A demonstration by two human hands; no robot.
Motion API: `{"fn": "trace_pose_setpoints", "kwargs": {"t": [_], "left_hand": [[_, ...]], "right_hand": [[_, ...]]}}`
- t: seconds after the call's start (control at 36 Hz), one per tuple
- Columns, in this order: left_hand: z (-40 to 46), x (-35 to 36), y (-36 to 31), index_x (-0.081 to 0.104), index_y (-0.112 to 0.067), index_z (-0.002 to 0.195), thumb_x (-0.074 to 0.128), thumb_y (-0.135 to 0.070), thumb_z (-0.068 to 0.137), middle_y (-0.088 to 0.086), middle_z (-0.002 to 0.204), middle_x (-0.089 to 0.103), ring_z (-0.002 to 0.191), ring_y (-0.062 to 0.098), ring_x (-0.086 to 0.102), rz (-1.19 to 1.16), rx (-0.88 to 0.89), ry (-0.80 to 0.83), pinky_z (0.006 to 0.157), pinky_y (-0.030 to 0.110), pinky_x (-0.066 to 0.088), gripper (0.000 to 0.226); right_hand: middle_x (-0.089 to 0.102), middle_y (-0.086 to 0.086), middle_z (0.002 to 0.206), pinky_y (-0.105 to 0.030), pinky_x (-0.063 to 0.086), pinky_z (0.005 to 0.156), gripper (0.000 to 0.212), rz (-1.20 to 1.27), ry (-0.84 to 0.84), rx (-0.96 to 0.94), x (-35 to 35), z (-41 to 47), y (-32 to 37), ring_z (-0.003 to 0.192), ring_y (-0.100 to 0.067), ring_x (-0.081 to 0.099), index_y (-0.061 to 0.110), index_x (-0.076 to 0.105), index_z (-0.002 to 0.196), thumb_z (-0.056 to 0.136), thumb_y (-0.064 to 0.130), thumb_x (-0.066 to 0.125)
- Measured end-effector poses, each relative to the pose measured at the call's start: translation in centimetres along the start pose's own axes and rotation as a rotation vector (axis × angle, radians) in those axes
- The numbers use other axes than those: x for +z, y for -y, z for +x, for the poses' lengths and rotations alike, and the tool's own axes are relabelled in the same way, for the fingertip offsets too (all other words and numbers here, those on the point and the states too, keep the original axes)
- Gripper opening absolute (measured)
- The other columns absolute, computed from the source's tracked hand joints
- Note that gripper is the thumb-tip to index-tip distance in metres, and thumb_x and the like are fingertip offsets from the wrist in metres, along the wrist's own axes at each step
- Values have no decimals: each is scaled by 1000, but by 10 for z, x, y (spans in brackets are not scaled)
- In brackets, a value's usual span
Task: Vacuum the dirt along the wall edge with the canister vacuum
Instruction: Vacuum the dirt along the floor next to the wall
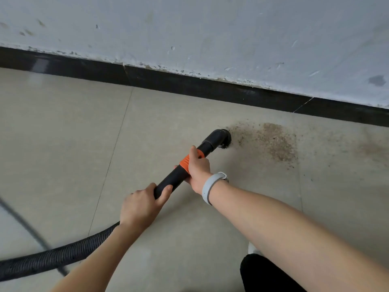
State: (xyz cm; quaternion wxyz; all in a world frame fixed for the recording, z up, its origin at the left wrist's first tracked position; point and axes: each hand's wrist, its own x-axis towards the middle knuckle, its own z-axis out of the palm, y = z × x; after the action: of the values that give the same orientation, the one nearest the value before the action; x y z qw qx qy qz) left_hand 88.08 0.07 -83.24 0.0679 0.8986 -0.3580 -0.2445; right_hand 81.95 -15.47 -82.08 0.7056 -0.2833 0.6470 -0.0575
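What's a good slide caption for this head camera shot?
Both hands grip the vacuum wand, its brush head at the edge of a dirt patch near the baseboard.

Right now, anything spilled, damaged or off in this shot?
Yes. A patch of brown gritty dirt is spread on the floor tile just right of the brush nozzle, short of the black baseboard. The wall paint is chipped and flaking along its lower edge.

Pretty plain room: scuffed, chipped white wall (210,28) up top, glossy black baseboard (189,85) running along its foot, and beige tiled floor (63,133) with thin grout lines, evenly lit.
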Motion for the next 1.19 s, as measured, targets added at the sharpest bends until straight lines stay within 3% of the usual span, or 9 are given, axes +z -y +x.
{"fn": "trace_pose_setpoints", "kwargs": {"t": [0.08,0.19,0.33,0.61,0.72,0.89,1.11,1.19], "left_hand": [[-1,-1,1,39,-23,69,26,-70,84,-4,58,48,65,28,52,-12,18,14,56,33,33,50],[1,-7,1,41,-21,70,27,-68,86,0,61,51,69,31,55,-39,5,40,59,34,35,52],[-1,-11,2,40,-22,67,23,-69,83,0,61,52,67,30,54,-69,-31,14,57,34,34,53],[25,-9,-4,49,-19,70,26,-67,88,4,68,65,69,27,59,-82,-101,-64,55,32,35,57],[23,-1,-27,49,-17,71,28,-66,90,5,69,65,69,27,59,-82,-116,-80,57,32,36,57],[-1,21,-68,47,-17,71,24,-68,84,5,68,64,69,28,59,-100,-100,-57,59,34,38,57],[-31,30,-75,43,-19,69,30,-64,90,4,65,60,68,28,57,-34,-42,-24,57,33,34,52],[-41,29,-73,41,-20,67,32,-63,91,1,62,54,66,28,54,-5,-19,-17,53,33,30,50]], "right_hand": [[60,-14,116,-46,53,94,58,-10,-30,-15,0,-5,-1,102,-33,66,8,36,137,97,50,46],[60,-8,94,-44,56,88,53,53,-37,-27,5,-15,3,85,-28,70,7,38,134,99,46,45],[54,-17,132,-49,50,96,59,-39,-45,-25,17,-15,10,114,-36,59,6,35,140,98,47,44],[55,-17,130,-50,53,92,58,-159,100,-87,22,7,36,115,-37,59,6,41,135,98,52,41],[56,-18,127,-49,54,91,56,-202,120,-92,3,12,44,112,-37,60,7,42,129,98,54,39],[52,-15,131,-51,53,93,57,-130,122,-85,-42,18,40,118,-36,57,7,37,138,99,49,43],[56,-13,124,-47,55,91,59,-37,119,-26,-80,7,11,108,-33,64,9,35,140,98,50,44],[61,-10,103,-43,58,85,55,14,111,-2,-90,3,-2,89,-26,70,12,36,137,98,50,46]]}}
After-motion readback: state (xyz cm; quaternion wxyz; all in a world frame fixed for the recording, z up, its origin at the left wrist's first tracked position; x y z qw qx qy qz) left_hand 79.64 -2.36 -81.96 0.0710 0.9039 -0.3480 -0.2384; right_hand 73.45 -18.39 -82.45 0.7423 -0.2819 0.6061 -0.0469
